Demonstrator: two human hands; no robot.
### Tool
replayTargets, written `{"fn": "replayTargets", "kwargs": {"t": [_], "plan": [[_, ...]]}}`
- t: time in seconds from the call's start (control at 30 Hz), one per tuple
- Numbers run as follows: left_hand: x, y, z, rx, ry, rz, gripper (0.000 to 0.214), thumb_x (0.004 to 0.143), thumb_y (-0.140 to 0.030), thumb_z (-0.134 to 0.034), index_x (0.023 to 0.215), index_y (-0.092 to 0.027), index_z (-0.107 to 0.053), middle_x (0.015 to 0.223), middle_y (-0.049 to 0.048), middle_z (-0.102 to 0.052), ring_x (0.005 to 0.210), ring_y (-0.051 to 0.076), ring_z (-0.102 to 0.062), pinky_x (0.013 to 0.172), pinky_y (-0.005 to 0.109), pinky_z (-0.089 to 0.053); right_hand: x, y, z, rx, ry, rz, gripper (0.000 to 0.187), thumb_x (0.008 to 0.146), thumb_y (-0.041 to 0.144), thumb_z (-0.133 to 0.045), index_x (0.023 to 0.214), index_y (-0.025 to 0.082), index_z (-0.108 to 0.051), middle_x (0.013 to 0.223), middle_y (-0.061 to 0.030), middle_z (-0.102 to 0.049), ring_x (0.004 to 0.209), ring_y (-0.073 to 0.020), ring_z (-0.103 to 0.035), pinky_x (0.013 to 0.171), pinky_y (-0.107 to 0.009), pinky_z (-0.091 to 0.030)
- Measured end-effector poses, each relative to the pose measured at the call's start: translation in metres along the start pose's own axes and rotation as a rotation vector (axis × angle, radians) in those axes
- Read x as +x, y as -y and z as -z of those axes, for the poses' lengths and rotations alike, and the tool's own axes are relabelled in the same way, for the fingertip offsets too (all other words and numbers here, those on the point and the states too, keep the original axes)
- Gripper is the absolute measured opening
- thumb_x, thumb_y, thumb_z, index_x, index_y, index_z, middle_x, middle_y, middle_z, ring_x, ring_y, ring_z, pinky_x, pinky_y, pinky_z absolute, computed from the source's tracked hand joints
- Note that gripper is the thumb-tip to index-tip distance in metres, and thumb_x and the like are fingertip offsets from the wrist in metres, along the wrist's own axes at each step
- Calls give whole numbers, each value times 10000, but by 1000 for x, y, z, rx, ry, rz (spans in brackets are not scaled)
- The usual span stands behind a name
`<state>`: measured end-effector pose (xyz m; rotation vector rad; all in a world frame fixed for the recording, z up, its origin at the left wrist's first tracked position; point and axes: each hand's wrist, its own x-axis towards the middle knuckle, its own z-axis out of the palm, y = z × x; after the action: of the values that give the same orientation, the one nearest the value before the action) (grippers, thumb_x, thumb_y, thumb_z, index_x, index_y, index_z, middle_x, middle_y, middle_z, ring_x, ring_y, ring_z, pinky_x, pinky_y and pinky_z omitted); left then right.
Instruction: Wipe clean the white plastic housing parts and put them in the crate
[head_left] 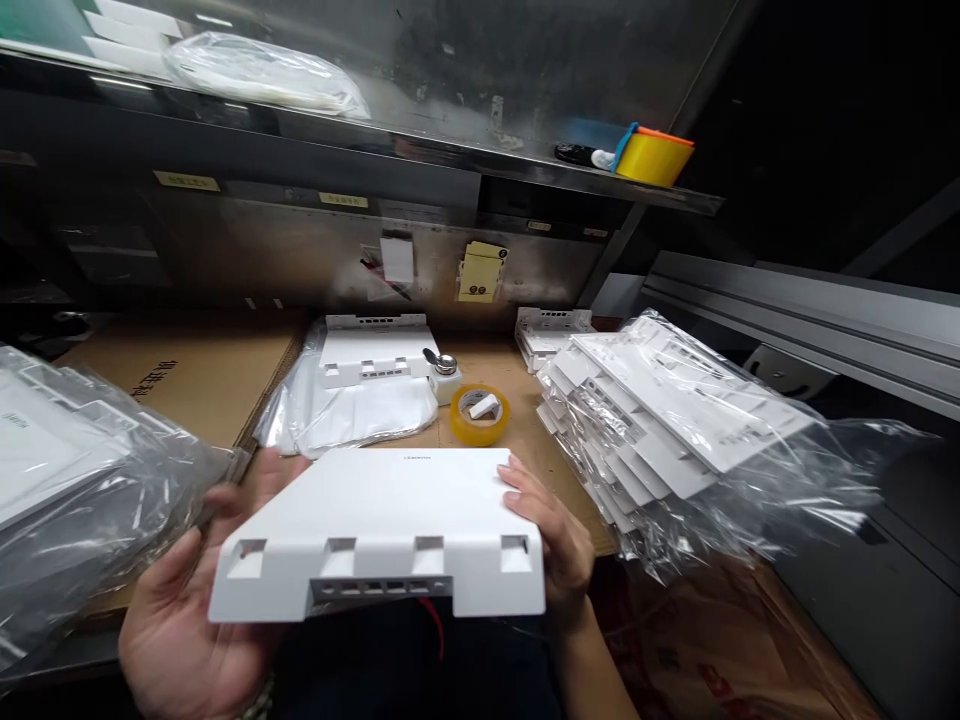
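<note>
The white cover [382, 525] is held flat between left hand [176, 625] and right hand [551, 535], its long axis crosswise, above the worktop's [525, 420] near edge.

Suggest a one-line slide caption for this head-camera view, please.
Both hands, left hand and right hand, hold a white plastic housing over a workbench between stacks of bagged housings.

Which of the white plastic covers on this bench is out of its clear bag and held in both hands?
The white cover nearest the camera, between left hand and right hand. The stacked covers at right are bagged.
</note>
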<state>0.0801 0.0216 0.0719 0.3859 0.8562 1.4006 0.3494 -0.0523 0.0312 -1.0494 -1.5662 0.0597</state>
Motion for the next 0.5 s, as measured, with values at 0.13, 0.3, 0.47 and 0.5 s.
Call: {"fn": "replayTargets", "kwargs": {"t": [0.13, 0.3, 0.47, 0.5], "plan": [[17, 5, 14, -160, 352, 489, 554, 971, -602, -483, 1257, -191, -720, 1343, 92, -718, 1486, 289, -419, 1213, 484, -385, -7, -7, 10, -18, -22, 56, 437, 1026, 156, -465, 1410, 311, -605, 1491, -51, -609, 1432, -354, -513, 1125, -679, -477], [18, 18, 25, -314, 684, 513, 389, 1017, -315, -461, 1188, -178, -782, 1179, 93, -780, 1244, 294, -662, 1213, 439, -372, -7, -13, 17, -48, -63, -112, 441, 983, 159, -590, 1377, 350, -643, 1622, -25, -461, 1509, -332, -411, 1228, -616, -381], [6, 24, 45, -163, 435, 266, 327, 951, -493, -590, 1107, -312, -813, 1191, 39, -792, 1225, 326, -684, 1166, 515, -445, -11, -5, 15, 329, -98, -670, 434, 1047, 352, -529, 1478, 305, -548, 1478, -116, -621, 1315, -278, -641, 1094, -467, -560], [5, 26, 50, -115, 376, 242, 356, 947, -525, -582, 1162, -331, -790, 1230, 44, -780, 1280, 340, -646, 1169, 550, -434, -13, -4, 16, 388, -72, -732, 429, 1054, 388, -507, 1469, 290, -565, 1470, -122, -626, 1317, -283, -639, 1087, -454, -564]]}}
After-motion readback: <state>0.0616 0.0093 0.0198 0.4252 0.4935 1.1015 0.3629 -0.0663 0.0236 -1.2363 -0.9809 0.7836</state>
